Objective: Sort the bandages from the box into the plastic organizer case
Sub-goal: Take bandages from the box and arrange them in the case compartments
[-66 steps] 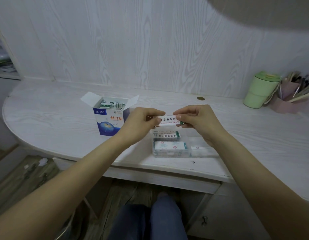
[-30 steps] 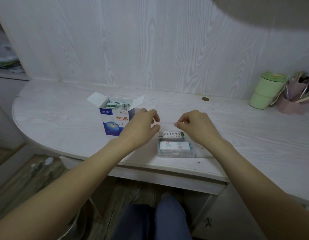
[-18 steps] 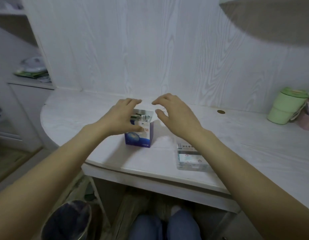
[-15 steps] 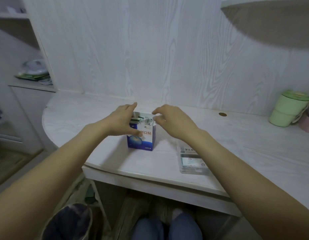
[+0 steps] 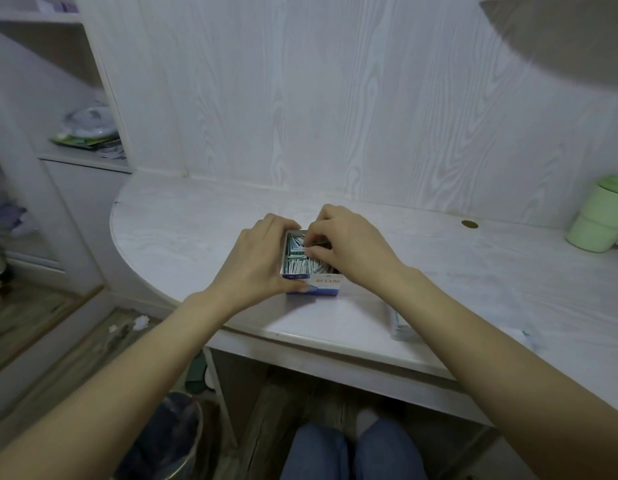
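Head view, starting nearest you: your knees in blue trousers (image 5: 352,452) sit at the bottom centre of the frame, with a dark bin (image 5: 165,441) at lower left on the wooden floor. Both your bare forearms reach up from the bottom corners toward the middle of the frame, over the front edge of the white desk (image 5: 335,341).

At centre right, near the desk's front edge, the clear organizer case (image 5: 399,325) is mostly hidden behind your right forearm; what lies in it cannot be told from here.

In the middle of the frame stands the small blue and white box (image 5: 323,284), open at the top, packed with white and green wrapped bandages (image 5: 295,256) standing on edge. Your left hand (image 5: 257,256) grips the box from its left side, thumb across the near face and fingers curled round the far left corner. Your right hand (image 5: 349,242) is over the opening from the right, its curled fingertips (image 5: 311,249) pinching among the bandages.

Farther back, a small brass-coloured disc (image 5: 469,223) is set in the desk at upper right, and a pale green mug (image 5: 598,220) stands at the right edge of the frame. At upper left, a shelf (image 5: 82,157) carries a heap of papers and bags. White wood-grain panelling (image 5: 335,91) fills the top of the frame.
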Available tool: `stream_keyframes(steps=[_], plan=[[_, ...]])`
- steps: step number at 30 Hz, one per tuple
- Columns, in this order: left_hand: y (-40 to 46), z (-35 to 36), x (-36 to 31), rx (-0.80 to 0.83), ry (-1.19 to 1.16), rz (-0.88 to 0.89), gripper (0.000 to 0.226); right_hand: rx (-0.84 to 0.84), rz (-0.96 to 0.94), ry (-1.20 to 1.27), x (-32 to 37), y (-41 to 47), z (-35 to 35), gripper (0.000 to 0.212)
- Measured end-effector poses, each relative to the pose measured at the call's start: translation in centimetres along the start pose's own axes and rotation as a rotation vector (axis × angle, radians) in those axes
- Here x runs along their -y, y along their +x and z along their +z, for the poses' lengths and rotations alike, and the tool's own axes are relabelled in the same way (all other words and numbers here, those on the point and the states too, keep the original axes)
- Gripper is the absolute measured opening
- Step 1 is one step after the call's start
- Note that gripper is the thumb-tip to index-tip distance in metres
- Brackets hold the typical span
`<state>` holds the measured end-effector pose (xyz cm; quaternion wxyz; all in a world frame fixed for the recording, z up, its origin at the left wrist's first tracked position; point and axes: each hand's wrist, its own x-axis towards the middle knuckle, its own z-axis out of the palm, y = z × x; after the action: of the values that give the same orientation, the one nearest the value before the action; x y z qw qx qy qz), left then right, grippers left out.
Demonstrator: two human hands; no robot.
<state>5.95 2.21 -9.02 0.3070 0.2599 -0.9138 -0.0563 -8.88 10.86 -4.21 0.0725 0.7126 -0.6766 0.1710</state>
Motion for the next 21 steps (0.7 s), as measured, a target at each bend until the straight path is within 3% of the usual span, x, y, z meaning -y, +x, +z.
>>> stream_keyframes(steps=[9,13,21], plan=[[-1.3,-1.4,-0.6,0.119,-0.289,-0.05,0.085,-0.137,0.163,0.014,1.9,-0.8,0.6,0.023],[-1.3,-1.7,-0.7,0.106,-0.265,-0.046,0.077,-0.156,0.224,-0.094,3.3,-0.4,1.3,0.02],[-1.2,-1.7,-0.6,0.077,-0.206,-0.012,0.075,-0.124,0.293,-0.017,3.5,-0.2,1.3,0.019]])
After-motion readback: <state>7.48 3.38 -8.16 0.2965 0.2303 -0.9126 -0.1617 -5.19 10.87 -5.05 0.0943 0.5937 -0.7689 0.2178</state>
